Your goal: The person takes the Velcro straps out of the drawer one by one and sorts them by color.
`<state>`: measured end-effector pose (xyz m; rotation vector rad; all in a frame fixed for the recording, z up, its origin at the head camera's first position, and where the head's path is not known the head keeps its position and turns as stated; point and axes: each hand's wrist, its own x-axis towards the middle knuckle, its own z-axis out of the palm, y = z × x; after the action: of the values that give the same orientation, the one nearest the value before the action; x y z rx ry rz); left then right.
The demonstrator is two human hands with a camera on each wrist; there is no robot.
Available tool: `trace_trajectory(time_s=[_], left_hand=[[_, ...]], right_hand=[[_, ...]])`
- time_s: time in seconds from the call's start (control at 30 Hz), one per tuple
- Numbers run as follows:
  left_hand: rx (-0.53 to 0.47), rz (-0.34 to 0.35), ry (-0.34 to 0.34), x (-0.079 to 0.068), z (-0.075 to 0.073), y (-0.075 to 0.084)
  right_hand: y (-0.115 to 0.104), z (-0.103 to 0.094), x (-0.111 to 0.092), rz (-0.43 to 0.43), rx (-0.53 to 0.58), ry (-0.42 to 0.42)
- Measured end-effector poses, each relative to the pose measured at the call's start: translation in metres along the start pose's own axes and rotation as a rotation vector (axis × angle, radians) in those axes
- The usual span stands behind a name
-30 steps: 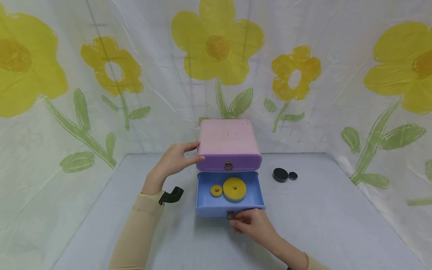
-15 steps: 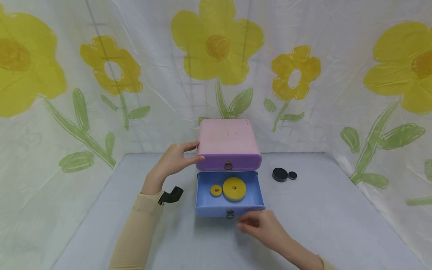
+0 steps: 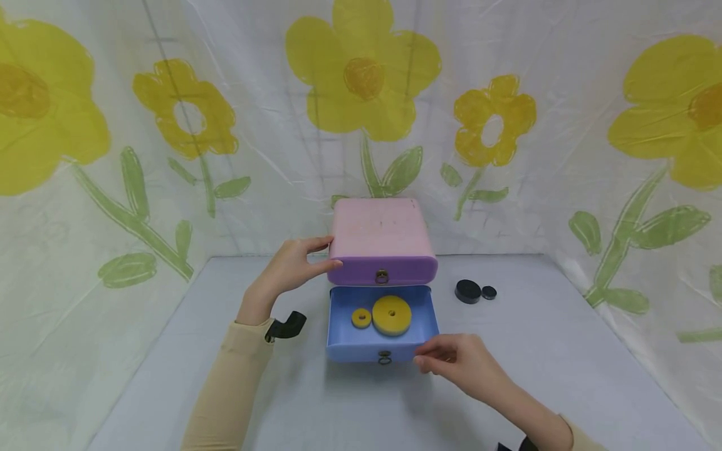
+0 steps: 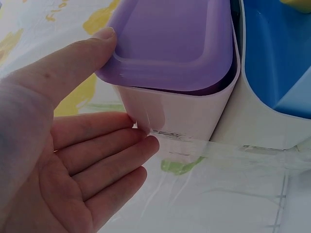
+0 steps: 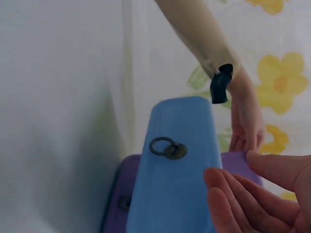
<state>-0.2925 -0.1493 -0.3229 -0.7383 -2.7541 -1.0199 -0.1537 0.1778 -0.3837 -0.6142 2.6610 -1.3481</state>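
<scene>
A small pink drawer cabinet (image 3: 379, 227) stands on the table, its purple upper drawer (image 3: 355, 270) pushed in. Below that, a blue drawer (image 3: 341, 353) is pulled out, with a small yellow ring (image 3: 361, 323) and a large yellow disc (image 3: 389, 318) lying in it. My left hand (image 3: 287, 270) steadies the cabinet's left corner: the thumb rests on the purple drawer front, and straight fingers touch the pink side (image 4: 160, 109). My right hand (image 3: 459, 363) is at the blue drawer's front right corner, fingers loosely bent, nothing held. The drawer's ring pull (image 3: 385, 357) hangs free.
A larger black disc (image 3: 468, 292) and a smaller one (image 3: 489, 292) lie on the table (image 3: 541, 357) right of the cabinet. Another purple drawer front with a ring pull (image 5: 125, 202) sits beneath the blue one. A flower-printed curtain (image 3: 271, 144) hangs behind.
My right hand has let go of the blue drawer's ring pull and moved right to the drawer's front corner. The left hand, the drawer and its contents look unmoved.
</scene>
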Motion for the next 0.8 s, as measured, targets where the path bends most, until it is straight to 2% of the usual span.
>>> trace_trajectory(time_s=[0.27, 0.43, 0.8], left_hand=[[-0.006, -0.006, -0.005, 0.000, 0.000, 0.000], [-0.008, -0.005, -0.002, -0.001, 0.001, 0.000], [0.007, -0.006, 0.009, 0.000, 0.003, -0.002]], right_hand=[[-0.004, -0.016, 0.012, -0.048, -0.049, 0.119], [-0.006, -0.020, 0.023, -0.070, -0.106, 0.149], [-0.001, -0.018, 0.050, -0.094, -0.151, 0.090]])
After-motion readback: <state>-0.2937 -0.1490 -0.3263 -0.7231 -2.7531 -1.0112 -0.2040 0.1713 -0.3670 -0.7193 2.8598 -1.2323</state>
